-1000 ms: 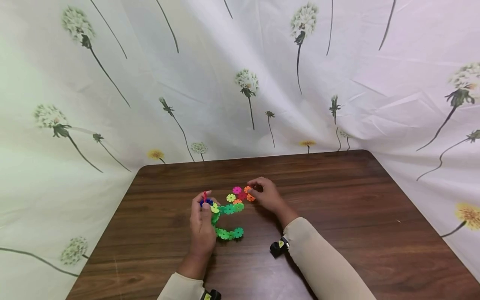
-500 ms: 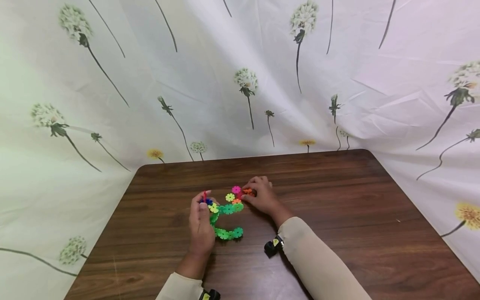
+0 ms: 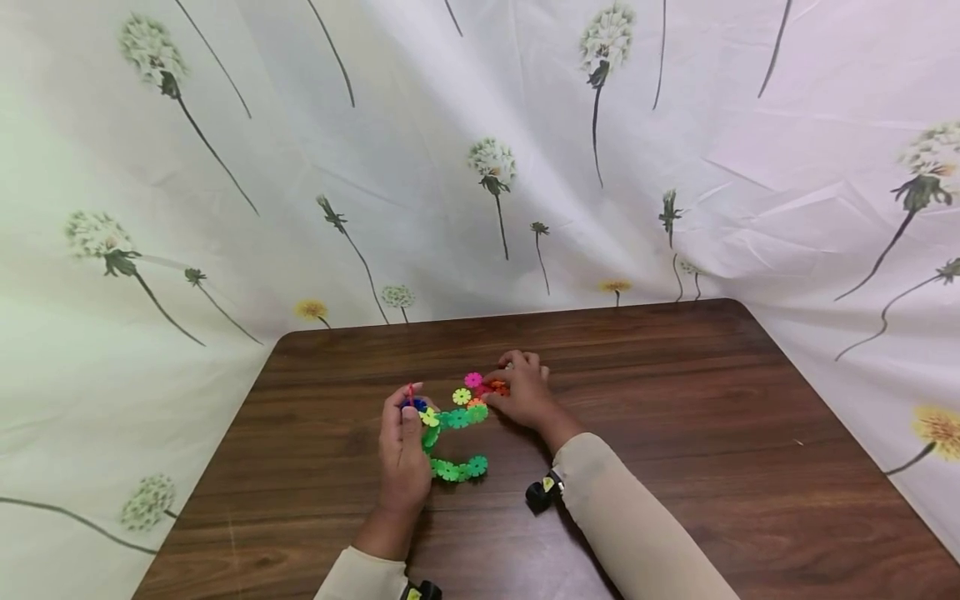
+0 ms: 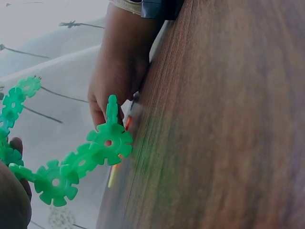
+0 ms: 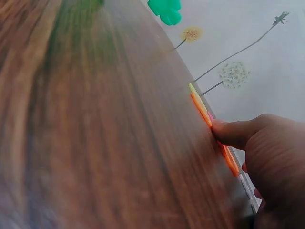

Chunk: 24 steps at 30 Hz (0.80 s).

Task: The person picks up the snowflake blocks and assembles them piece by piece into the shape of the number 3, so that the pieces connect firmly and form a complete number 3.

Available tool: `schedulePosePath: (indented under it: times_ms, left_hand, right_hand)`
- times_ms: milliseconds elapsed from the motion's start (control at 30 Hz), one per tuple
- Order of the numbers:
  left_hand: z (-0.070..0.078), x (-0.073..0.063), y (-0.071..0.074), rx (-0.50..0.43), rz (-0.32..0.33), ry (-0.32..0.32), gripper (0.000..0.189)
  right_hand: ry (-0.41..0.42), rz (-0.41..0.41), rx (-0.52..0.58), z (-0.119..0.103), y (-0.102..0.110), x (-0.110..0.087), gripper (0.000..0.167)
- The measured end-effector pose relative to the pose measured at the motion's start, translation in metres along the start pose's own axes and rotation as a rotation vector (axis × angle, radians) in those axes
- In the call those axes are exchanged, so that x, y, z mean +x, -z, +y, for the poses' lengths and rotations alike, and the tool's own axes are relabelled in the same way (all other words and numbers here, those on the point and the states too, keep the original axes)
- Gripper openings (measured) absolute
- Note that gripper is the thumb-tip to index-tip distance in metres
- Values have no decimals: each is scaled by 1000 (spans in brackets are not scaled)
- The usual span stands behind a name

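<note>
My left hand (image 3: 405, 454) holds a linked model of interlocking flower discs (image 3: 459, 419) at its left side. Mostly green, the model has two chains reaching right, plus yellow, a blue disc (image 3: 414, 404) and an upright red disc (image 3: 410, 393) by the thumb. In the left wrist view, a green chain (image 4: 55, 183) extends from the fingers. My right hand (image 3: 528, 393) curls its thumb and fingers round the red and orange part of a flat flower-disc cluster (image 3: 462, 397) on the table. Pink, yellow and orange discs show; the hand hides the rest.
The brown wooden table (image 3: 660, 400) has its far edge against a white curtain (image 3: 420, 167) printed with dandelions. Each wrist carries a black camera, such as the right one (image 3: 538, 496). A small pale thing (image 3: 509, 365) shows beside my right fingers.
My right hand has shifted slightly left and now covers more of the cluster's red and orange discs. The left hand and its green model stay almost still.
</note>
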<state>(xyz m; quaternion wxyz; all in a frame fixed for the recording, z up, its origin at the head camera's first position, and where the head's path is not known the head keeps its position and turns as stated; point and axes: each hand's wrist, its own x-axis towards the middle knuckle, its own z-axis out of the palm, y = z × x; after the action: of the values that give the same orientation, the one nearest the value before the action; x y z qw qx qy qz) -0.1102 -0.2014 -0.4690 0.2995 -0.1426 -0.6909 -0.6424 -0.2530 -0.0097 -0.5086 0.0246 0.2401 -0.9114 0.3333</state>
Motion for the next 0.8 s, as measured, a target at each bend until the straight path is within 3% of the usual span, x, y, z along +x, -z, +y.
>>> schedulePosePath:
  times_ms: [433,800]
  left_hand:
    - [-3,1,-1,-23,-7,-46,38]
    - [-4,1,-1,-14,1,-47,37]
  right_hand:
    - [-73,-24,84,-3,9,0,13]
    - [-41,-10,130,-1,9,-3,16]
